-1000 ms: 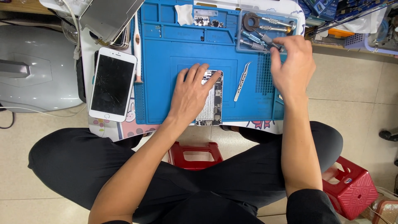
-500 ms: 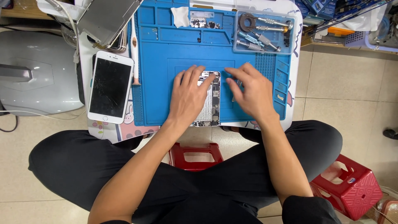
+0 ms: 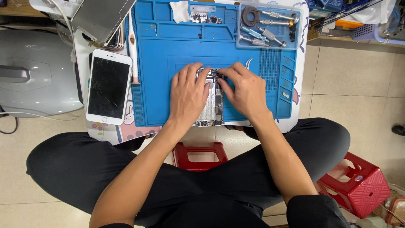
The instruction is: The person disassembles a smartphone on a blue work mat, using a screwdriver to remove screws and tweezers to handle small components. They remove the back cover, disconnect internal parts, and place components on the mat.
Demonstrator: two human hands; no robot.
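An opened phone [image 3: 214, 105] with its insides showing lies on a blue repair mat [image 3: 168, 46]. My left hand [image 3: 190, 95] lies flat on the phone's left side and holds it down, fingers spread. My right hand [image 3: 244, 90] sits at the phone's right, and its thumb and forefinger pinch at the phone's upper part. What the fingertips grip is too small to tell. The curved tip of metal tweezers [image 3: 249, 62] sticks out from behind my right hand; the rest is hidden.
A white phone screen [image 3: 108, 86] lies left of the mat. A clear tray of screwdrivers [image 3: 270, 25] sits at the mat's top right, small parts and a white cloth [image 3: 181, 10] at the top. A grey machine [image 3: 33, 76] stands left; red stools [image 3: 198, 154] [image 3: 358, 185] stand below.
My right hand came back from the tool tray at the top right and settled on the opened phone beside my left hand, which stayed on the phone.
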